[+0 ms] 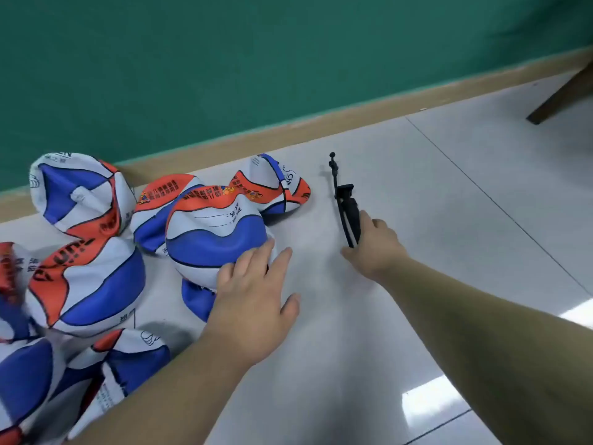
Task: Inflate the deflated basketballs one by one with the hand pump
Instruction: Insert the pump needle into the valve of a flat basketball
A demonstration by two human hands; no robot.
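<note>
Several deflated red, white and blue basketballs lie in a pile on the pale tiled floor at the left. My left hand [253, 293] rests with straight fingers on the near side of the middle basketball [215, 232]. A black hand pump [348, 210] with its thin hose lies on the floor to the right of the pile. My right hand [375, 245] grips the lower end of the pump's barrel, fingers curled round it. The hose tip points away toward the wall.
A green wall with a wooden skirting board [288, 123] runs behind the balls. A dark furniture leg [561, 94] stands at the far right. Bare floor tiles [449, 203] stretch to the right of the pump.
</note>
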